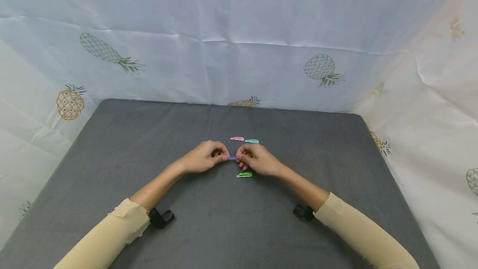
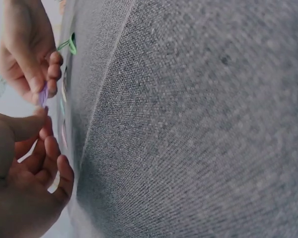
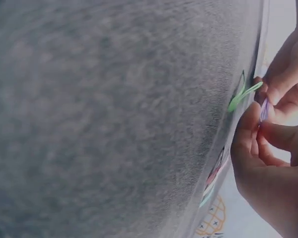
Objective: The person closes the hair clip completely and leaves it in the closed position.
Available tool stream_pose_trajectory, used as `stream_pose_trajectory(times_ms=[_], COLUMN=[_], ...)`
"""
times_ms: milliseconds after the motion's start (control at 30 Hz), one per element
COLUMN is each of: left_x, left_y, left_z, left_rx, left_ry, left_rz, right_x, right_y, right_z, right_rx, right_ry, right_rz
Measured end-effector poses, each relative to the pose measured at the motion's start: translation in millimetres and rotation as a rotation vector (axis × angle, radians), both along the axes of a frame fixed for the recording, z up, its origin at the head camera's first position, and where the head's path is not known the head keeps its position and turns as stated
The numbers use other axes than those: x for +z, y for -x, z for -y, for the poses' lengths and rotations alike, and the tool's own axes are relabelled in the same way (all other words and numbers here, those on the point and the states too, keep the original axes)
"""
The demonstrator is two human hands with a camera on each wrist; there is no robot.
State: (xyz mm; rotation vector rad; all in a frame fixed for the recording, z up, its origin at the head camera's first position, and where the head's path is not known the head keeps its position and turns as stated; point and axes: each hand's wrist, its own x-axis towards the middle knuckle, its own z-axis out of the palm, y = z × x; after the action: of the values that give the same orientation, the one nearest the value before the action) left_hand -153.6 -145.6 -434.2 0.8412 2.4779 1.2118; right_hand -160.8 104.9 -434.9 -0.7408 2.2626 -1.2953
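Between the two hands is a small purple snap hair clip (image 1: pixel 232 158), held above the grey table. My left hand (image 1: pixel 204 156) pinches one end of it between thumb and forefinger. The other end is pinched by my right hand (image 1: pixel 259 159), whose lower fingers curl loosely beneath. A green hair clip (image 1: pixel 244 174) lies on the table just nearer than the right hand; in the right wrist view its two parts stand apart, popped open. Beyond the hands, a pink hair clip (image 1: pixel 237 138) and a light blue hair clip (image 1: pixel 252 141) lie end to end.
The grey cloth-covered table (image 1: pixel 209 227) spreads out on all sides of the hands. A white curtain (image 1: pixel 261 20) printed with pineapples hangs behind its far edge and along both sides. Black straps (image 1: pixel 161 218) sit at the sleeve cuffs.
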Motion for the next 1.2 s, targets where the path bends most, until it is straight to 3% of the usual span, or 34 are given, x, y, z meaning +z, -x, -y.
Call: stream_pose_trajectory(times_ms=[300, 633, 1200], left_x=[2.4, -1.3, -5.4], left_y=[2.8, 4.6, 11.0], left_z=[-2, -4, -5], left_rx=[0.067, 0.149, 0.212], left_ry=[-0.039, -0.094, -0.093], left_rz=[-0.100, -0.036, -0.086], right_x=[5.2, 5.9, 0.3], right_y=[5.1, 7.4, 14.4], right_z=[3, 1, 3], right_rx=[-0.048, -0.110, -0.198], right_ry=[0.113, 0.158, 0.218], right_rz=[0.041, 0.070, 0.126])
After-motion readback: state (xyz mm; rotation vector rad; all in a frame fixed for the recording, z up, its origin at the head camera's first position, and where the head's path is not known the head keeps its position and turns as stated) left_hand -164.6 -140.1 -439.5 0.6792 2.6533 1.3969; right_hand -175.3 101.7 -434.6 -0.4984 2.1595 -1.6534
